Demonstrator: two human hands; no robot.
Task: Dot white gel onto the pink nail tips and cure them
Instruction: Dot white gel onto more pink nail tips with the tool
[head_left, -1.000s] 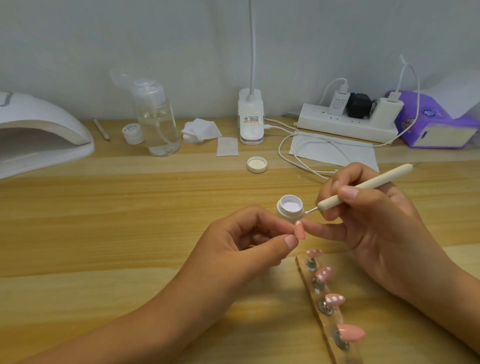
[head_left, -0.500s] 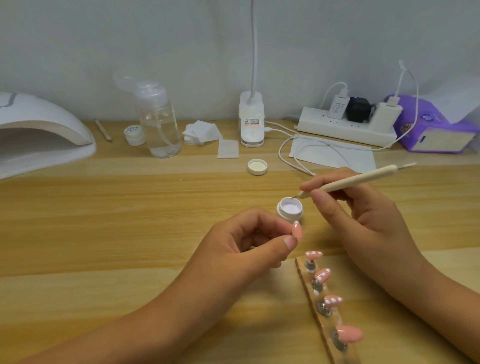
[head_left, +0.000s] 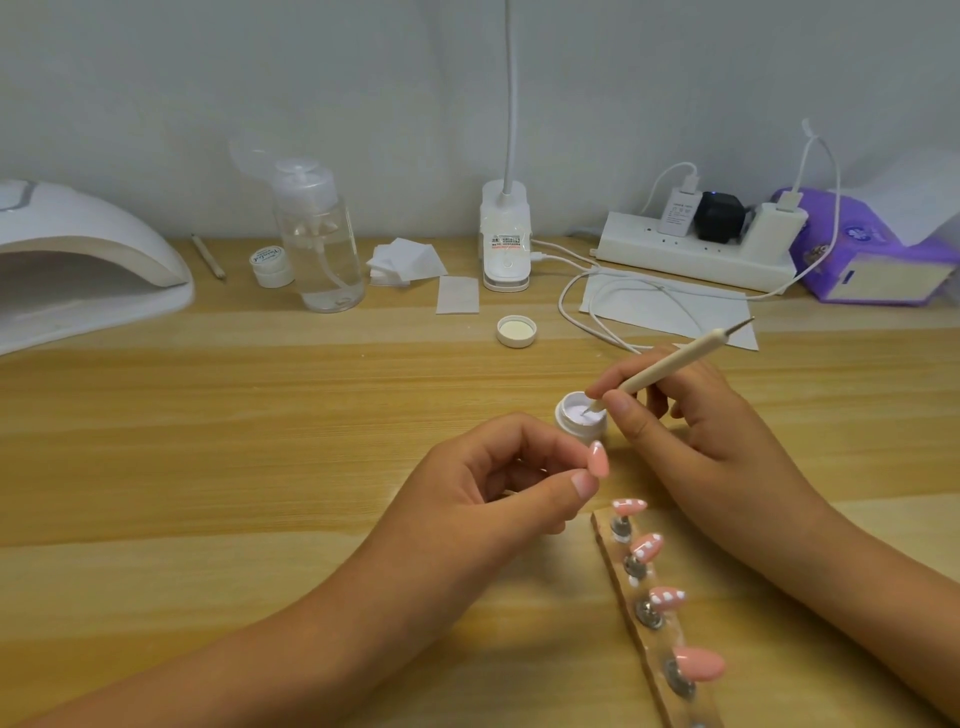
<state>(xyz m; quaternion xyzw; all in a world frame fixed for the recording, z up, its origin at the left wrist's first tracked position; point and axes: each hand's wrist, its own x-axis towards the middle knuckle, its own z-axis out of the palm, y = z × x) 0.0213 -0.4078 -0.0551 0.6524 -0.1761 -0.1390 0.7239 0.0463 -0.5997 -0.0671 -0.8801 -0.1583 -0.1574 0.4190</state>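
Note:
My left hand (head_left: 498, 486) pinches a pink nail tip (head_left: 597, 460) between thumb and fingers, its point up. My right hand (head_left: 691, 431) grips a cream dotting pen (head_left: 670, 369) like a pencil. The pen's metal tip dips into the white gel inside a small open jar (head_left: 579, 415) just behind the held tip. On the wooden holder strip (head_left: 649, 639) at the lower right stand several pink tips; the three nearest the hands (head_left: 647, 546) carry white dots, and the one further down (head_left: 698, 664) looks plain. The white curing lamp (head_left: 78, 260) sits at the far left.
The jar's lid (head_left: 517, 331) lies behind the hands. Along the wall stand a clear pump bottle (head_left: 319, 244), a small closed jar (head_left: 270, 265), cotton pads (head_left: 405, 265), a desk lamp base (head_left: 505, 244), a power strip (head_left: 696, 249) with cables, and a purple tissue pack (head_left: 872, 254).
My right hand lifted the pen away from the held nail tip, swung it back over the jar and lowered its point into the white gel. My left hand kept the tip nearly still.

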